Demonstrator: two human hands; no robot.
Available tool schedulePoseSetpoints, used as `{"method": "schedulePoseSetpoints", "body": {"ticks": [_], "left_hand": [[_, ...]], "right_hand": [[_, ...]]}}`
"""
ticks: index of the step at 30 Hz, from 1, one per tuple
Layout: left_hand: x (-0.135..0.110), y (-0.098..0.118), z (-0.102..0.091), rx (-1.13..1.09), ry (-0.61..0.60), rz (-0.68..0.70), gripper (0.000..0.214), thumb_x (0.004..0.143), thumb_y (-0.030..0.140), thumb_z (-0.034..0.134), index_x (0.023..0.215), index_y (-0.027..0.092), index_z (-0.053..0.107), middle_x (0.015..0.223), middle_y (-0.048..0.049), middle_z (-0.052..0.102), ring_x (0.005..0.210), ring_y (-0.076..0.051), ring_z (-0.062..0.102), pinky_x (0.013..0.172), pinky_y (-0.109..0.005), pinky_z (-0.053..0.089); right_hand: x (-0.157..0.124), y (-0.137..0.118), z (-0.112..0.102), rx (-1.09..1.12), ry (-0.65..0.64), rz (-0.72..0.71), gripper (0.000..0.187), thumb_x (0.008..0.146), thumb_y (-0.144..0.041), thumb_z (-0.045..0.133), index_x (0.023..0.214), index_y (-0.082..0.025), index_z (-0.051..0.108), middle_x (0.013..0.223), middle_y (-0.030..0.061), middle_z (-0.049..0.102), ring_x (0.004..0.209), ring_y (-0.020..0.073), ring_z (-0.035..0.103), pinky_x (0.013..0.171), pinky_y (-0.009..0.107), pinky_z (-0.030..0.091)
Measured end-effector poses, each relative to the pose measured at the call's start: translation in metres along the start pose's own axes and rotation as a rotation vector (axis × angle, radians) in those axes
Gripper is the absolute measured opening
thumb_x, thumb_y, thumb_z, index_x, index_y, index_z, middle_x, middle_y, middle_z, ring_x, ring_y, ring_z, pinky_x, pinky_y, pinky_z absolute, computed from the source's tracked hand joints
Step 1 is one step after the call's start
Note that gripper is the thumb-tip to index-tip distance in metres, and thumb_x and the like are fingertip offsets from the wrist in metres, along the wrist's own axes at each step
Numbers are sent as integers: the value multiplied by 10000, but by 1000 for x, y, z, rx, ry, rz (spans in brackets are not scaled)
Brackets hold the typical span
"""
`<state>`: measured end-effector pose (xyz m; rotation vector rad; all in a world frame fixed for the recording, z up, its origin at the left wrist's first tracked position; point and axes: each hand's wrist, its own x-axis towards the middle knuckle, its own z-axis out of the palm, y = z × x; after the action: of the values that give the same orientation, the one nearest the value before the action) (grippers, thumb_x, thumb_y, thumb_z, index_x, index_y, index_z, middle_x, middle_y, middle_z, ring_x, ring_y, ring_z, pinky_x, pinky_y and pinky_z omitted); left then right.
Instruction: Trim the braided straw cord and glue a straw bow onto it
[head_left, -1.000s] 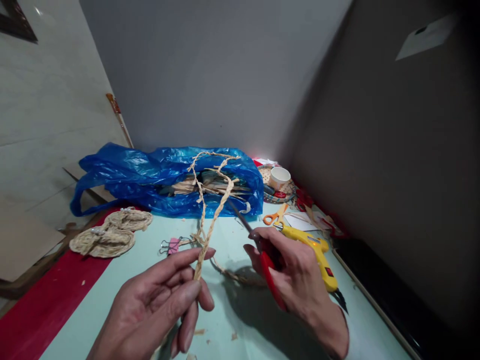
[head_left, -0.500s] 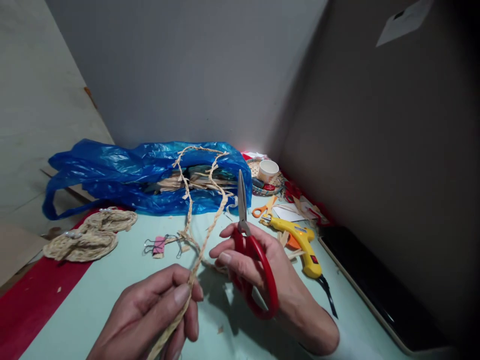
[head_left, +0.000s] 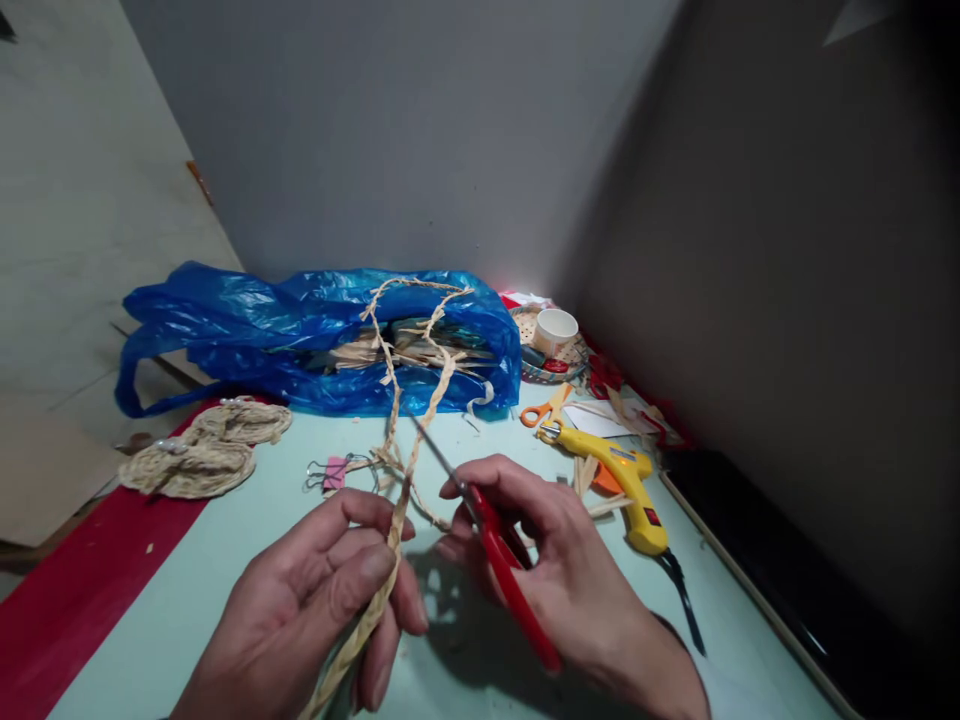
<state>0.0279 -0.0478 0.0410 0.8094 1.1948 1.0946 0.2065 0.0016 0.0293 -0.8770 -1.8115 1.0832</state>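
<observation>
Mint-green tabletop point(head_left: 225, 560) shoved into a grey wall corner, pretty cluttered. Our left hand point(head_left: 315, 610) has thumb and fingers pinched tight on a rough braided tan straw cord point(head_left: 409, 470), which rises from the hand and loops over a crinkly blue plastic bag point(head_left: 300, 330) at the back. Our right hand point(head_left: 570, 590) is wrapped around red-handled steel scissors point(head_left: 499, 560), thin blades pointing at the cord, just beside it — touching or not, we can't tell. Yellow plastic glue gun point(head_left: 626, 480) lies to the right, flat coiled straw mats point(head_left: 202, 450) to the left.

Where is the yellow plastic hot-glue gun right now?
Head view: the yellow plastic hot-glue gun lies on the pale green tabletop, just right of the right hand, near the orange-handled scissors.
</observation>
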Motion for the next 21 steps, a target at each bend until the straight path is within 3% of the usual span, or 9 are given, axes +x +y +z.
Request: {"method": "schedulePoseSetpoints", "body": {"ticks": [4, 7, 13, 18, 21], "left_hand": [[0, 6, 0, -18, 55, 54, 334, 680, 469, 833, 794, 190, 689, 591, -9, 741, 320, -52, 487, 360, -155, 381], [-2, 10, 0, -7, 87, 129, 259, 673, 427, 835, 717, 192, 733, 592, -7, 749, 324, -60, 504, 351, -161, 391], [-4, 11, 1, -5, 207, 167, 273, 543, 284, 891, 798, 225, 813, 612, -19, 769, 391, -102, 558, 414, -198, 471], [-1, 9, -2, 33, 235, 187, 209, 565, 310, 877, 769, 282, 843, 565, -13, 759, 409, -109, 534, 433, -205, 449], [0, 8, -7, 156, 205, 225, 97, 648, 352, 833, 708, 277, 842, 450, -3, 672, 425, -121, 513, 439, -209, 432]], "right_hand": [[-1, -2, -9, -409, 24, -297, 244, 745, -82, 608, 955, -206, 601, 776, -21, 620, 672, 135, 517, 627, 254, 424], [0, -1, -11, -587, 41, -421, 375, 670, -88, 557, 1033, -172, 598, 802, 22, 624, 738, 188, 523, 650, 298, 429], [2, 1, -14, -785, 103, -489, 396, 681, -119, 532, 1072, -143, 592, 811, 60, 611, 735, 221, 500, 629, 325, 435], [0, 4, -17, -833, 58, -532, 302, 777, -149, 536, 1071, -136, 605, 800, 55, 606, 715, 211, 496, 609, 319, 406], [0, 7, -16, -845, 60, -549, 221, 857, -157, 528, 1062, -143, 610, 778, 40, 593, 682, 188, 490, 584, 303, 377]]}}
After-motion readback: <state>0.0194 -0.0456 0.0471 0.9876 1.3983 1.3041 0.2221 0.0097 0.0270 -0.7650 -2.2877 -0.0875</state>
